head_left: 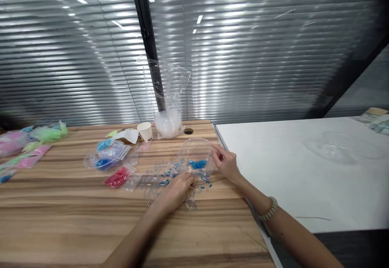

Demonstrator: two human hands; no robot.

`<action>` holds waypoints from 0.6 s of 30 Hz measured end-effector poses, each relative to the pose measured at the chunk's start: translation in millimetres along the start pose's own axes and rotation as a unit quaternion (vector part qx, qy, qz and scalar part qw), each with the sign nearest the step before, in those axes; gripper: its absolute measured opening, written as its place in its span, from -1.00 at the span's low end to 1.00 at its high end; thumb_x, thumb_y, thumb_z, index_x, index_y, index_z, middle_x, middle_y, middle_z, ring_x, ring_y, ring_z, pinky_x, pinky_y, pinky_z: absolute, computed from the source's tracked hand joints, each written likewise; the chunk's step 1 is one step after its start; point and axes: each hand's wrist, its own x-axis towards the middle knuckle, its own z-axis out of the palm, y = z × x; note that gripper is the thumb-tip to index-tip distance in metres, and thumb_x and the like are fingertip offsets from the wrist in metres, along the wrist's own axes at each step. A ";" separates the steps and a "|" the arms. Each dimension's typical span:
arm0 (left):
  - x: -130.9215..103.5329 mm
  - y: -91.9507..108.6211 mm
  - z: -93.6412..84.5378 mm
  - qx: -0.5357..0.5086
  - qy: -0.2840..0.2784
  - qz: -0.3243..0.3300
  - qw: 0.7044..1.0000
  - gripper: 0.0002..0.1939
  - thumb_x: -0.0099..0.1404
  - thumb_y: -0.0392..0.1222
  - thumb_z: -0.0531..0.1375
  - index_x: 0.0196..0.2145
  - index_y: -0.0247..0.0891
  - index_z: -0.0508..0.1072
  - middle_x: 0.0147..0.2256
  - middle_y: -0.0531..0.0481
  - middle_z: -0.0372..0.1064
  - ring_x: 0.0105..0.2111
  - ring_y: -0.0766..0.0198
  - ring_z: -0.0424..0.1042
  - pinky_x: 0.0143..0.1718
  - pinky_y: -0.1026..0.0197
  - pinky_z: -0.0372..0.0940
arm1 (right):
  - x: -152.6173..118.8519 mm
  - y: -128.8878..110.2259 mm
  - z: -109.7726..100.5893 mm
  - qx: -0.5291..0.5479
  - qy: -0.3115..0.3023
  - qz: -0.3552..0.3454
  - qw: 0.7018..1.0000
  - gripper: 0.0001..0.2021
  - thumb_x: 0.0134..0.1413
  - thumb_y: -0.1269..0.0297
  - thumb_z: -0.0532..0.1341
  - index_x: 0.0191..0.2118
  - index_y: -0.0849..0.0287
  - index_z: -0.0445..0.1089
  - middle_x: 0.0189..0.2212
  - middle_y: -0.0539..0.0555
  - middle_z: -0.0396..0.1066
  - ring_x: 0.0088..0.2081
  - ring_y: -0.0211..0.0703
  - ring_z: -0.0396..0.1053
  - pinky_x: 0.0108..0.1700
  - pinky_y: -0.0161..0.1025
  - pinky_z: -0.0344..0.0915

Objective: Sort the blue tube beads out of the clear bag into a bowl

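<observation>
A clear round dish with a heap of blue pieces in it is tilted on the wooden table. My right hand pinches its right rim. At the dish's lower left edge, my left hand is closed, fingertips down among small clear pieces and scattered blue ones; what it holds, if anything, is hidden. A bag of red pieces lies further left, near another clear dish with blue bags on it.
The wooden table carries a paper cup, a plastic bag of clear bowls and colourful bags at far left. A white table adjoins on the right, with clear lids on it.
</observation>
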 end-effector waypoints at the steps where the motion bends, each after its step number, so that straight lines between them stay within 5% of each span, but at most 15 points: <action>1: -0.5 -0.7 0.9 -0.002 0.003 0.001 1.000 -0.82 0.30 -0.45 -0.01 -0.33 -0.29 0.34 -0.27 -0.03 0.29 -0.23 0.24 0.26 -0.20 0.25 0.16 | -0.3 1.4 0.5 0.000 0.004 0.006 1.000 -0.72 0.12 0.33 0.06 -0.17 0.30 0.47 -0.72 -0.11 0.11 -0.66 -0.40 0.06 -0.54 -0.44 0.12; 9: -0.6 -4.4 4.2 0.011 0.025 -0.009 1.000 -0.82 0.30 -0.43 -0.03 -0.36 -0.28 0.32 -0.31 -0.02 0.30 -0.26 0.22 0.26 -0.20 0.23 0.15 | -1.9 -4.0 -3.1 -0.002 -0.016 0.032 0.999 -0.69 0.13 0.30 0.05 -0.15 0.30 0.47 -0.70 -0.09 0.16 -0.66 -0.39 0.07 -0.54 -0.43 0.13; 13: 2.7 -3.1 -0.6 -0.066 0.089 -0.057 0.992 -0.84 0.24 -0.43 0.00 -0.40 -0.28 0.33 -0.35 -0.03 0.32 -0.28 0.22 0.27 -0.22 0.21 0.16 | -2.4 -7.3 -4.1 -0.003 -0.009 0.043 0.999 -0.70 0.14 0.29 0.06 -0.15 0.30 0.47 -0.71 -0.09 0.15 -0.66 -0.39 0.06 -0.55 -0.43 0.12; 15: 4.3 -4.0 -3.5 -0.162 0.143 -0.115 0.970 -0.88 0.22 -0.40 0.03 -0.42 -0.29 0.32 -0.39 -0.01 0.33 -0.33 0.24 0.29 -0.26 0.22 0.18 | -2.4 -4.8 -3.2 0.002 0.002 0.062 0.998 -0.69 0.14 0.27 0.05 -0.16 0.30 0.48 -0.71 -0.10 0.13 -0.66 -0.39 0.05 -0.56 -0.43 0.12; 18: 5.6 -7.3 -7.2 -0.358 0.193 -0.198 0.892 -0.86 0.21 -0.19 0.14 -0.43 -0.30 0.29 -0.48 0.03 0.31 -0.43 0.29 0.32 -0.33 0.26 0.22 | -2.2 2.2 -1.9 0.001 0.020 0.088 0.996 -0.68 0.13 0.25 0.06 -0.20 0.32 0.49 -0.73 -0.11 0.10 -0.67 -0.39 0.03 -0.56 -0.42 0.12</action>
